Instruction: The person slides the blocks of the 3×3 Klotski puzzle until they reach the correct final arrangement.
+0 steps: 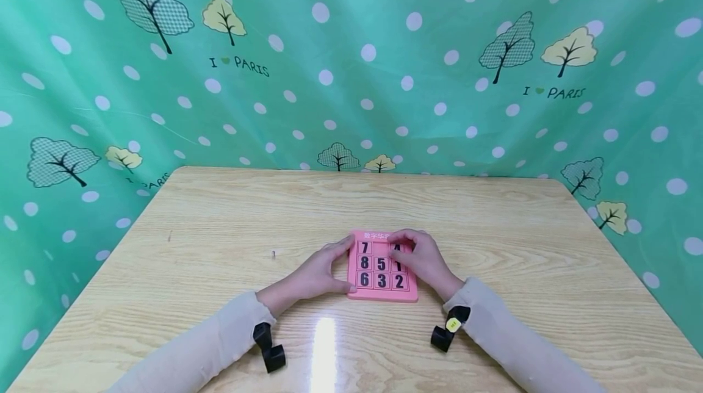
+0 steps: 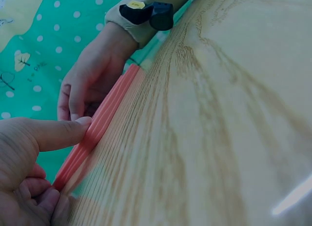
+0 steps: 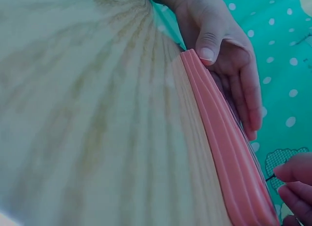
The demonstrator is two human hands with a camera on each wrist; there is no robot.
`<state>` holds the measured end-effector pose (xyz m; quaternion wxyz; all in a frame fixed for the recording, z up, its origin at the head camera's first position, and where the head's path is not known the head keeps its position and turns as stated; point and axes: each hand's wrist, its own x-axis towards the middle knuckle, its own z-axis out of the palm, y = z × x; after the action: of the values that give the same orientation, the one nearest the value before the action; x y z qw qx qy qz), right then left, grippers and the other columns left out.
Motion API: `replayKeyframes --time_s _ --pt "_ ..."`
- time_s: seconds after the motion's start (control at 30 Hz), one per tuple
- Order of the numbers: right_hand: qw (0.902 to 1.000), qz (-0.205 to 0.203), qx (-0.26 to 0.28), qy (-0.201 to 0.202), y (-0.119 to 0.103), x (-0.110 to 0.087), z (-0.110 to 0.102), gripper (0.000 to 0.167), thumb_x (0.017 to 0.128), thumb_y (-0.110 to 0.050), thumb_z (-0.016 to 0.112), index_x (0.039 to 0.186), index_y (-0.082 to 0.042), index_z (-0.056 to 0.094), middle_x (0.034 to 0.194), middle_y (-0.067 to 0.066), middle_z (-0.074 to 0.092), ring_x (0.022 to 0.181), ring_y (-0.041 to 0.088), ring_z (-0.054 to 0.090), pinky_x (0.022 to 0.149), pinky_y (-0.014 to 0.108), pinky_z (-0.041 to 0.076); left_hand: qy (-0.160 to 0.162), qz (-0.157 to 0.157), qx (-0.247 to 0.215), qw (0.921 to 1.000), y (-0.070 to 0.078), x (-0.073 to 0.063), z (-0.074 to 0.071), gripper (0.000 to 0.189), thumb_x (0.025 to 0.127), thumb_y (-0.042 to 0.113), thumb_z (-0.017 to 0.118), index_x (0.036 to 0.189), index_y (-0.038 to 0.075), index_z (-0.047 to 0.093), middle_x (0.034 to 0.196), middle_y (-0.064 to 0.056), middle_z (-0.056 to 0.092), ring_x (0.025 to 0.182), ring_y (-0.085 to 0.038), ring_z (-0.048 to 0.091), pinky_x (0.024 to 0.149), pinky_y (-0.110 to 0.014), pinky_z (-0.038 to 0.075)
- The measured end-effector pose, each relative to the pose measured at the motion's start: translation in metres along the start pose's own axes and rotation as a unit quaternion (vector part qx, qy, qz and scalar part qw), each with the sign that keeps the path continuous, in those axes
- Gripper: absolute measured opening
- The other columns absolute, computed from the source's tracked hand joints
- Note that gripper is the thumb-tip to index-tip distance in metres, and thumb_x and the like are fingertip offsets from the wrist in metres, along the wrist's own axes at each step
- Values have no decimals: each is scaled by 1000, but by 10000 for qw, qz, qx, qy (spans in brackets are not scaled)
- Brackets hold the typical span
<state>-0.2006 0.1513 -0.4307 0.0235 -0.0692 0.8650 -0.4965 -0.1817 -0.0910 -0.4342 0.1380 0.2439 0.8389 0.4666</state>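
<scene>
A pink number slide puzzle (image 1: pixel 382 296) lies flat on the table, its tiles showing black numerals. The top row has 7 and a partly covered 4, with a bare slot (image 1: pixel 380 249) between them; below come 8, 5, 1 and then 6, 3, 2. My left hand (image 1: pixel 315 274) holds the frame's left side, thumb at the near corner and fingers at the far one. Over the top right tiles is my right hand (image 1: pixel 425 259), its fingertips right by the 4 and partly covering it. In the right wrist view the right fingers (image 3: pixel 297 182) show beside the puzzle's edge.
The wood-grain table (image 1: pixel 230 216) extends around the puzzle. A green dotted curtain (image 1: pixel 351 88) with printed trees hangs behind and at both sides. Each wrist wears a small black camera. A bright light reflection (image 1: pixel 324 350) shows on the near tabletop.
</scene>
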Motion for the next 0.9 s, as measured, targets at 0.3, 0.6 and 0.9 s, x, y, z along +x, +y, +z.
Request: replayKeyframes --time_s 0.3,0.6,0.9 --pt "9997 -90 16 -219 -10 3 7 26 81 -8 71 106 -12 68 99 2 65 90 18 56 79 29 49 -10 -65 95 9999 0 -1 -1 97 72 20 80 149 8 23 156 -4 21 142 -25 20 115 -43 19" --pt "9991 -80 115 -395 -21 5 12 26 80 -9 73 106 -13 68 97 2 65 89 17 57 79 30 50 22 -15 109 9999 3 -2 -2 97 72 22 81 149 7 24 155 -5 22 141 -27 21 115 -44 20" --pt "9976 -195 94 -650 -27 11 21 31 79 -7 72 110 -12 68 103 0 68 93 14 62 84 29 53 6 33 85 10000 2 -2 -3 97 73 24 81 149 7 23 155 -4 22 141 -26 21 115 -44 20"
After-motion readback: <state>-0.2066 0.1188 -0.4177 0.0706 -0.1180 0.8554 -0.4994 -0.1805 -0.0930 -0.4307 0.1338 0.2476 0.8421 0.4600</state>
